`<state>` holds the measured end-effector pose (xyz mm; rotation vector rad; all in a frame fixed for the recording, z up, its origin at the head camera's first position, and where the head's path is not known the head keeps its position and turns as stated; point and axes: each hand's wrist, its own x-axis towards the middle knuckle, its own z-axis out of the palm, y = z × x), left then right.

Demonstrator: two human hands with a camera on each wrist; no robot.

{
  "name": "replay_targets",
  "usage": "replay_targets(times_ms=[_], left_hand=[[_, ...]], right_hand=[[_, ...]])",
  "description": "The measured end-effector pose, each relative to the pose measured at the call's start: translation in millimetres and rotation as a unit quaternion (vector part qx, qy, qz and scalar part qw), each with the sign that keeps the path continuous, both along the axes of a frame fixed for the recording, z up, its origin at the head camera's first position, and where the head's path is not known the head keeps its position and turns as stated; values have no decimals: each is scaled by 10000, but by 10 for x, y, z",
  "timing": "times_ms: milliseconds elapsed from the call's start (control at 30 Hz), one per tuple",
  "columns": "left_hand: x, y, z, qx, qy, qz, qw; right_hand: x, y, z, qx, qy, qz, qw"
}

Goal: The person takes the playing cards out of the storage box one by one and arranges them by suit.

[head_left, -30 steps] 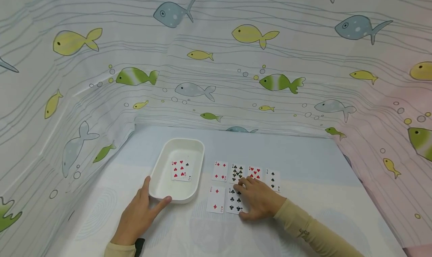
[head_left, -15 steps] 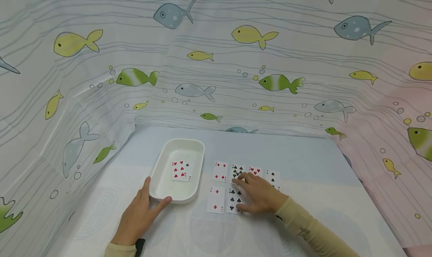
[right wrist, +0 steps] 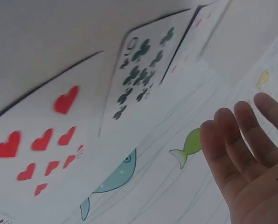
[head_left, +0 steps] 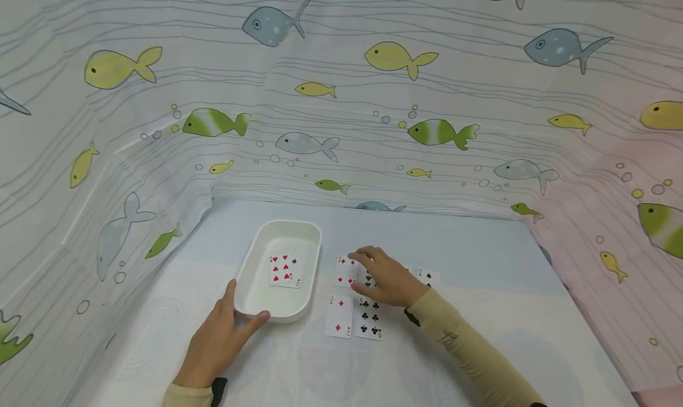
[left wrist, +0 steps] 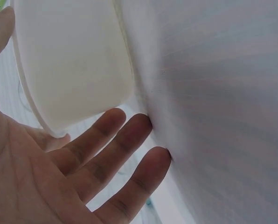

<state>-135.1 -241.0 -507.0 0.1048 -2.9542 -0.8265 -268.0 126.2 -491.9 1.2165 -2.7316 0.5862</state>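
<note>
My left hand [head_left: 213, 340] rests at the near left corner of a white plastic tub [head_left: 279, 317], thumb and index finger touching its rim; in the left wrist view its other fingers [left wrist: 143, 175] are loosely extended below. Inside the tub, a six of hearts [head_left: 280, 270] overlaps a two of spades [head_left: 295, 276]. My right hand [head_left: 392, 279] hovers over the back row of playing cards, its fingertips at the four of diamonds [head_left: 345, 272]. It partly covers the nine of clubs [right wrist: 136, 70] and the eight of hearts [right wrist: 41, 140]. Its fingers look relaxed in the right wrist view.
A three of spades [head_left: 428, 276] lies at the right end of the back row. The two of diamonds [head_left: 338, 317] and the six of clubs [head_left: 369, 319] make up the front row. Fish-printed cloth walls [head_left: 331, 110] enclose the table [head_left: 443, 232].
My right hand has moved left and away from me, from the nine and six of clubs to over the four of diamonds. The left hand and the tub have stayed put.
</note>
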Motion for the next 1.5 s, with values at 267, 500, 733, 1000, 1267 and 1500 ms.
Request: replay_targets(times_ms=[267, 500, 733, 1000, 1267, 1500], left_hand=[[7, 6, 18, 27, -43, 14, 10000], [8, 5, 37, 34, -164, 9, 9999], [1, -4, 28, 4, -133, 13, 9999], [-1, 11, 28, 29, -220, 18, 9998], [0, 2, 3, 24, -217, 19, 9998], [5, 0, -1, 21, -15, 1, 10000]], right_hand=[[-233, -471, 160, -249, -89, -113, 9996], [-330, -788, 235, -485, -539, -20, 9974], [-401, -1020, 290, -505, -705, 31, 9962], [-538, -1260, 340, -105, -650, 98, 9978], [-654, -1428, 278, 37, -1052, 98, 9944], [-689, -1545, 179, -69, -1391, 124, 9902]])
